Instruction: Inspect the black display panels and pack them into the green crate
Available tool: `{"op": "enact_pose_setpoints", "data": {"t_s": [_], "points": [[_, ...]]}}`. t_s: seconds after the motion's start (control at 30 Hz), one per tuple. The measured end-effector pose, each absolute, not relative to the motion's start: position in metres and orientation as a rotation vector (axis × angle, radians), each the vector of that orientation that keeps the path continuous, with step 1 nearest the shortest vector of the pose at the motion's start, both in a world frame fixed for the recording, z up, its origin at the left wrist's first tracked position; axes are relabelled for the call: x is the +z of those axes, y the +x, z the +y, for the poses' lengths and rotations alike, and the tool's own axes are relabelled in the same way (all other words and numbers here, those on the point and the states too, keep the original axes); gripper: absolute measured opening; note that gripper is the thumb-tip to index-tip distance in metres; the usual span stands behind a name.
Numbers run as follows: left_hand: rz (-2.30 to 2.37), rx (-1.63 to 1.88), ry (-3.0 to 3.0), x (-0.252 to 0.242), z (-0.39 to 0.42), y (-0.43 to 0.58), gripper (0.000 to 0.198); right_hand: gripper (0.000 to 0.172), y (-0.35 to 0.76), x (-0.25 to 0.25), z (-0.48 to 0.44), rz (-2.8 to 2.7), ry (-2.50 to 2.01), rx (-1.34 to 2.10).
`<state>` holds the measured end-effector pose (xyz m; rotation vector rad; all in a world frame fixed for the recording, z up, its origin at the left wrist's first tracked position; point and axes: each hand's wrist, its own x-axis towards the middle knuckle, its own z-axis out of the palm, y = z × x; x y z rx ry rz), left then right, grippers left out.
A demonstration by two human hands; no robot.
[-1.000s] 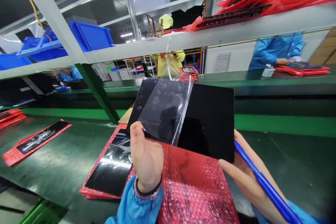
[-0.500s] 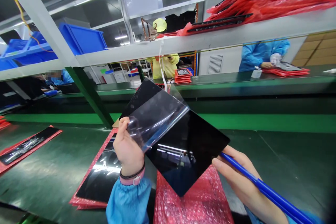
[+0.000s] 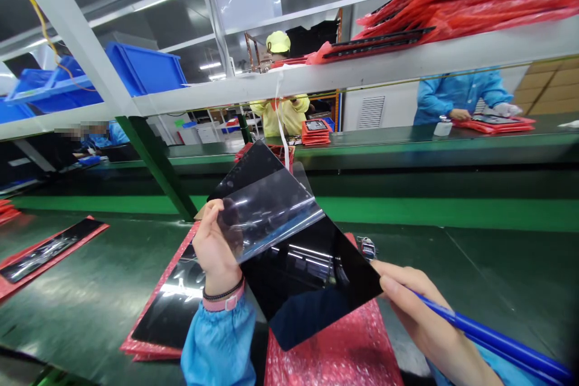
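A glossy black screen panel is tilted in the air in front of me. My right hand pinches its right corner between thumb and fingers. A long blue pen-like stick also lies along that hand; its far end runs out of view. My left hand pinches the edge of a clear plastic film. The film lies bent back over the upper left part of the panel, with a shiny fold across it. Beneath the panel is a red bubble-wrap pouch.
To the left, another black panel rests on red bubble wrap, and a further panel lies beyond. A green post and white shelf beam stand ahead. Blue bins and red-wrapped panels sit above. Co-workers work across the bench.
The panel has tipped and shifted down slightly, its right corner lower with my right hand. My left hand still grips the film. A small metallic object now shows behind the panel.
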<state>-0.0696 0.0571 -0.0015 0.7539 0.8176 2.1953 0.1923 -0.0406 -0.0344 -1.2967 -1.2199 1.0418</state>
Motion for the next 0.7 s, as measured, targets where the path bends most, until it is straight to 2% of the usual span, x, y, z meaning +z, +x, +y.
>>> {"op": "enact_pose_setpoints", "data": {"t_s": [0.37,0.53,0.7], "points": [[0.814,1.765,1.197,-0.002,0.040,-0.045,0.016,0.052,0.177,-0.031,-0.027,-1.100,-1.327,1.066],[0.777,1.653,1.236,-0.005,0.033,-0.040,0.021,0.041,0.181,-0.029,-0.017,-1.582,-1.014,1.077],[0.817,1.701,1.247,-0.005,0.032,-0.038,0.022,0.051,0.181,-0.031,-0.014,-1.658,-0.955,1.054]]}}
